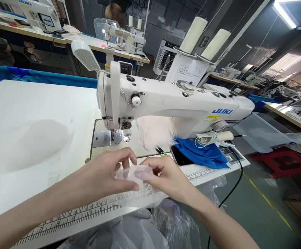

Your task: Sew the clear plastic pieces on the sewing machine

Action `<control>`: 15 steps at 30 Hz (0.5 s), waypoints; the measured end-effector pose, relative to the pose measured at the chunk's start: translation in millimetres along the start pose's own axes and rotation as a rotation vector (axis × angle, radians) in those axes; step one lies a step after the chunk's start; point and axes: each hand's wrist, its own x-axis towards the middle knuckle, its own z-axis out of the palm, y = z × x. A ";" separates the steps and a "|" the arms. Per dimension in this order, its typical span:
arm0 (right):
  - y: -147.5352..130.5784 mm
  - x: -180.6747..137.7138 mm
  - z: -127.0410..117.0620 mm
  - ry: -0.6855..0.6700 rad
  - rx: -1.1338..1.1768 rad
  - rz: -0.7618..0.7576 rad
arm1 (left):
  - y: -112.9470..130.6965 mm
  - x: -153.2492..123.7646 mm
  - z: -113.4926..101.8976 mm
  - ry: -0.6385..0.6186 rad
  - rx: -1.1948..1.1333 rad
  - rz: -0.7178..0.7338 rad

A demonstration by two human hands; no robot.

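Observation:
A small piece of sheer white fabric [143, 172] is held between my two hands, just in front of the sewing machine [166, 100]. My right hand [167, 176] pinches its right side between thumb and fingers. On the other side, my left hand [109, 173] curls around the fabric, thumb and index finger apart while the other fingers grip it. Beyond my hands are the presser foot and needle plate [107, 138]. Under the machine arm lies a stack of pale pink fabric pieces [155, 131]. Thread snips [161, 151] rest close behind my right hand.
A blue cloth [203, 152] partly covers a dark phone [180, 157] at right. A wound cord [207, 138] and thread cone [225, 136] lie behind. A printed ruler [88, 212] runs along the table's front edge. Clear plastic [176, 224] hangs below. A red stool [282, 162] stands right.

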 end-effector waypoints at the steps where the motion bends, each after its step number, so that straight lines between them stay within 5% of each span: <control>1: 4.1 1.6 1.0 -0.005 0.129 0.048 | -5.7 -3.4 -1.0 -0.040 -0.036 -0.053; 4: 17.5 1.1 8.1 0.055 0.468 0.124 | -23.0 -12.6 -3.6 -0.126 -0.275 -0.157; 6: 25.0 -4.3 16.5 0.059 0.609 0.162 | -30.7 -16.9 -6.0 -0.078 -0.486 -0.175; 11: 25.2 -20.3 25.7 -0.442 0.344 0.355 | -35.2 -18.8 -15.9 0.064 -0.524 -0.093; 13: 17.0 -17.8 20.1 -0.354 0.140 0.292 | -34.7 -17.2 -18.5 0.013 -0.426 -0.060; 15: 7.4 -7.6 13.3 -0.085 0.070 0.154 | -33.7 -15.6 -19.6 -0.030 -0.341 -0.040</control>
